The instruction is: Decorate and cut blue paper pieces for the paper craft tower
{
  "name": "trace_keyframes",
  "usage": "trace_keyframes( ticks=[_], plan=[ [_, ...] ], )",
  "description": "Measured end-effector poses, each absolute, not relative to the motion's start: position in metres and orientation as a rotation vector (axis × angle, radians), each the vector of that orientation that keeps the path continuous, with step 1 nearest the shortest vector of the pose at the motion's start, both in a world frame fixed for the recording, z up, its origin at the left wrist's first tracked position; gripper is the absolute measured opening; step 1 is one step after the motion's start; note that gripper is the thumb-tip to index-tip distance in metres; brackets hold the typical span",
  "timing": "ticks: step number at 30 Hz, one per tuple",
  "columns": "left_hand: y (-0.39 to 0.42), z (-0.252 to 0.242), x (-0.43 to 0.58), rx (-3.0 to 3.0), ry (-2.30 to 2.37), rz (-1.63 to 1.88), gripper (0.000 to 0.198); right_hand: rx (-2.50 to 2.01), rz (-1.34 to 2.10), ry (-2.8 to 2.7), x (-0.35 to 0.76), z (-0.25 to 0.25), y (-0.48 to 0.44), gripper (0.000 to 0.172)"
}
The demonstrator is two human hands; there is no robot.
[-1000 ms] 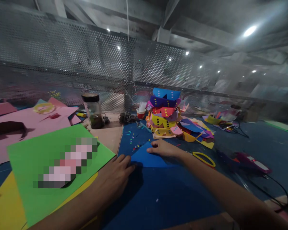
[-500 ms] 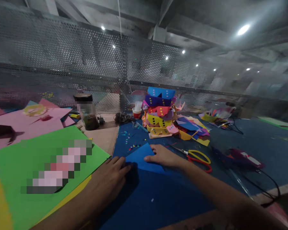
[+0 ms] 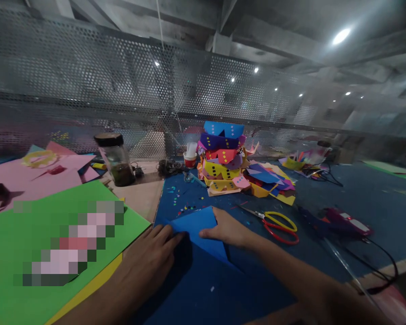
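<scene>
A folded blue paper lies on the dark blue table top. My left hand touches its left corner, the fingers bent and pressed together on it. On the right side my right hand grips the paper's edge, thumb on top and the other fingers out of sight behind it. Scissors with yellow and red handles lie right of my right hand. Behind the paper stands a stack of colourful paper masks with small square dots.
Green sheets and pink sheets cover the left side. A lidded jar and a red-white cup stand behind. At right lie a glue gun and its cable. Perforated metal closes off the back.
The blue paper's right part has turned, and its lower corner now reaches further toward me. My right hand has shifted slightly left and down with it. The whole view has moved a little.
</scene>
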State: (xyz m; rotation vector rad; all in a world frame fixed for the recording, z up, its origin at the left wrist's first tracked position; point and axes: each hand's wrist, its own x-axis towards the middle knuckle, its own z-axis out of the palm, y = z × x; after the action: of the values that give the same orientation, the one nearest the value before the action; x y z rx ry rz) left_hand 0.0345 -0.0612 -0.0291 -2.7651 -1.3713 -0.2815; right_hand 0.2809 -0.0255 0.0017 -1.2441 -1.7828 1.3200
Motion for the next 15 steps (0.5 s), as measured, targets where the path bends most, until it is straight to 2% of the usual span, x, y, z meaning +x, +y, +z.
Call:
trace_keyframes(
  ticks=[5, 9, 15],
  plan=[
    [-0.056, -0.035, 0.031, -2.76, -1.467, -0.568, 0.039, -1.196, 1.406, -1.587, 0.276, -0.003, -0.027, 0.049],
    [-0.052, -0.033, 0.032, -2.752, -1.745, -0.83, 0.037, -1.09, 1.393, -1.506, 0.269, -0.005, -0.031, 0.054],
    [-0.049, -0.024, 0.039, -2.738, -2.047, -1.549, 0.035, -1.074, 1.423, -1.408, 0.256, -0.005, -0.039, 0.057]
  ],
)
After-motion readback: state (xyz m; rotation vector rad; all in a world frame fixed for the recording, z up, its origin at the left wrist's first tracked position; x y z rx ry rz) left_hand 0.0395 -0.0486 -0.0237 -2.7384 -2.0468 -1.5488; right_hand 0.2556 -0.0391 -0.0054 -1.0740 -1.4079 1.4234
